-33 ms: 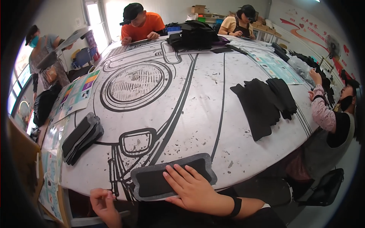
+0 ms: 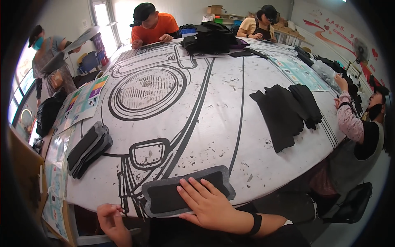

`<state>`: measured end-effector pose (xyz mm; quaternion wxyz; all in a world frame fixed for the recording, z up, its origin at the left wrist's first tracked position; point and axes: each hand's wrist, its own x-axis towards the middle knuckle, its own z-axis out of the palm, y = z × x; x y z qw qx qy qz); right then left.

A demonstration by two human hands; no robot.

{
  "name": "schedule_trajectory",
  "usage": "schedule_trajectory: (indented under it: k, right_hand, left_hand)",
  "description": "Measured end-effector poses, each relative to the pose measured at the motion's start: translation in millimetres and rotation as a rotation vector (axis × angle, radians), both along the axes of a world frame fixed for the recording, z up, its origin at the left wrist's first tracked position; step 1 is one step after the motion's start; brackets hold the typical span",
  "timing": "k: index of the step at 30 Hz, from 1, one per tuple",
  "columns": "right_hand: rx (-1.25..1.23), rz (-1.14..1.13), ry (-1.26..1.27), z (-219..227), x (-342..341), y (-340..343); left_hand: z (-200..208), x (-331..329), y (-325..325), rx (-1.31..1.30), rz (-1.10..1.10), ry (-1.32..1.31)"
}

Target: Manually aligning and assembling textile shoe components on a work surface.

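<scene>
Before us stretches a white tabletop (image 2: pixel 214 140), its surface worn with dark flecks and covered in bold black line drawing, including a round headlamp outline (image 2: pixel 146 91) toward the far left. Around it we see a person in a grey apron (image 2: pixel 347 156) along the right side, a standing person (image 2: pixel 51 68) at the left, and two more seated across from us, one in an orange shirt (image 2: pixel 164 28), one in a yellow top (image 2: pixel 248 27). At the far edge sits a heap of black pieces (image 2: pixel 210 39). Nearer, on the right, lie overlapping flat black pieces (image 2: pixel 277 115).

Close to us, at the near edge of the tabletop, is an oblong black panel (image 2: pixel 164 198) with a grey, wavy border. A smaller stack of similar grey-edged pieces (image 2: pixel 88 149) rests well to its left. Our right hand (image 2: pixel 212 208) lies palm down on the panel, fingers extended and slightly spread. Our left hand (image 2: pixel 112 222) is raised near the edge, left of the panel and apart from it, fingers curled with thumb and forefinger close together; we cannot tell whether they pinch anything. A black wristband (image 2: pixel 256 223) circles our right wrist.
</scene>
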<state>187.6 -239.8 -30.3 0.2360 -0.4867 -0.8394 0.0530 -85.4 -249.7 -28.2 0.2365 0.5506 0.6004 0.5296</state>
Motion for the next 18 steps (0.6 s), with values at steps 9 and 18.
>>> schedule_trajectory:
  k: [9, 18]
  right_hand:
    - [-0.042, -0.015, -0.096, 4, 2, -3]
    - [-0.188, -0.01, -0.15, 11, 34, -5]
  left_hand:
    - [12, 87, 36, 0.085, -0.829, 1.047]
    - [20, 81, 42, -0.002, -0.818, 1.135]
